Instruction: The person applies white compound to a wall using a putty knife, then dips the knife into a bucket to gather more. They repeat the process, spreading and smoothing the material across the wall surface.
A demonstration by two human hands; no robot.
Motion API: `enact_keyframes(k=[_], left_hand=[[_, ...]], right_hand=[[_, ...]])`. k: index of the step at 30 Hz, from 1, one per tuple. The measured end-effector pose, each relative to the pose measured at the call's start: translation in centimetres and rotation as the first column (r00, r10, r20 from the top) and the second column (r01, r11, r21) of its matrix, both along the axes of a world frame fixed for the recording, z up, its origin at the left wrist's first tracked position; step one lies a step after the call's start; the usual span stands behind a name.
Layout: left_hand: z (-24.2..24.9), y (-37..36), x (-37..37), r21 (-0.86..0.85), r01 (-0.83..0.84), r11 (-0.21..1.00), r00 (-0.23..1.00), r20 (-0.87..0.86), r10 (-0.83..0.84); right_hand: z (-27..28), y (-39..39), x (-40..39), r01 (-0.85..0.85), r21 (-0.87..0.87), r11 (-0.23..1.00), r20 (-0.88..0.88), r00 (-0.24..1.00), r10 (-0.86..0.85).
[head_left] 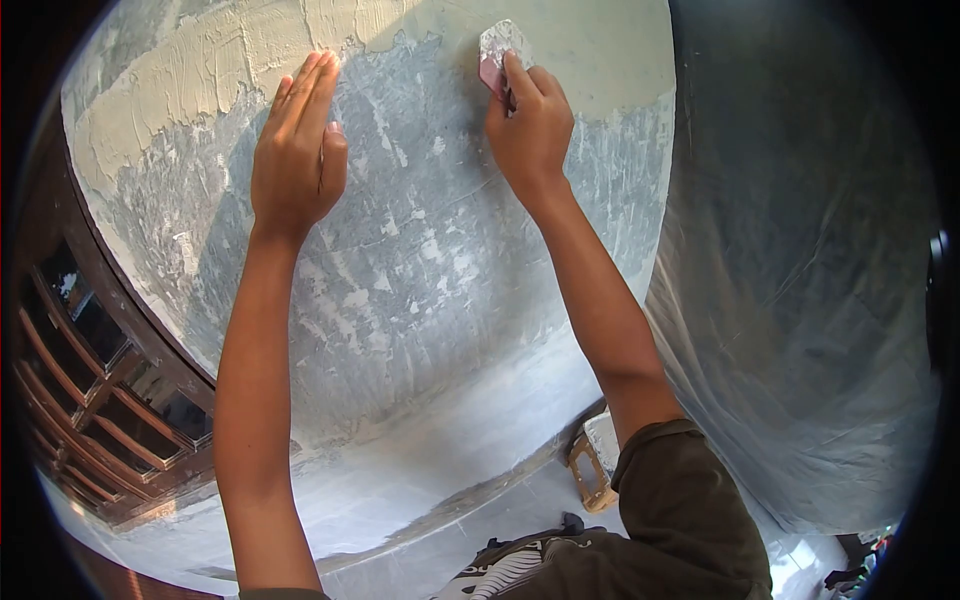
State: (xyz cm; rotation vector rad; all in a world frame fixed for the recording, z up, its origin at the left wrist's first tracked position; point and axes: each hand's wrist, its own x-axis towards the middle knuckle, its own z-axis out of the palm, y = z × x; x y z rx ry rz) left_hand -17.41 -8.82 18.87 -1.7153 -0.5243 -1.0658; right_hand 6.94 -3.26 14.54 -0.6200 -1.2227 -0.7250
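Observation:
My right hand (537, 130) grips a small putty scraper (505, 42), its face crusted with whitish filler and a pinkish part showing near my thumb. The scraper is against the upper wall, where a coat of cream-coloured putty (185, 75) spreads along the top. My left hand (297, 160) holds nothing. Its fingers are stretched out flat, with the tips at the lower border of the putty. Below both hands the wall (390, 270) is bare grey with patchy white marks. My palm hides part of the surface beneath it.
Dark wooden slats with glass panes (110, 390) stand at the left. A clear plastic sheet (790, 260) hangs along the right side. On the floor near my right elbow sits a worn wooden object (590, 477) with a pale top.

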Motion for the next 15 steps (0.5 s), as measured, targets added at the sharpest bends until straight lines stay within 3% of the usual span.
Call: enact_keyframes(k=[4,9,12,15], left_hand=[[-0.1,-0.1,0.0,-0.01,-0.005,1.0,1.0,-0.005,0.005],[0.0,-0.2,0.0,-0.013,0.009,1.0,1.0,-0.01,-0.009],[0.1,-0.2,0.0,-0.017,0.028,0.999,1.0,-0.003,-0.028],[-0.1,-0.1,0.1,-0.012,0.026,1.0,1.0,0.0,-0.026]], right_hand=[[-1.4,0.4,-1.6,0.068,-0.048,0.997,0.049,0.997,-0.065],[-7.0,-3.7,-6.0,-0.193,-0.005,0.981,0.247,0.951,0.188],[-4.9,-4.8,-5.1,-0.201,0.088,0.976,0.192,0.964,0.181],[-0.5,-2.5,-2.7,-0.059,0.078,0.995,0.015,0.998,0.058]])
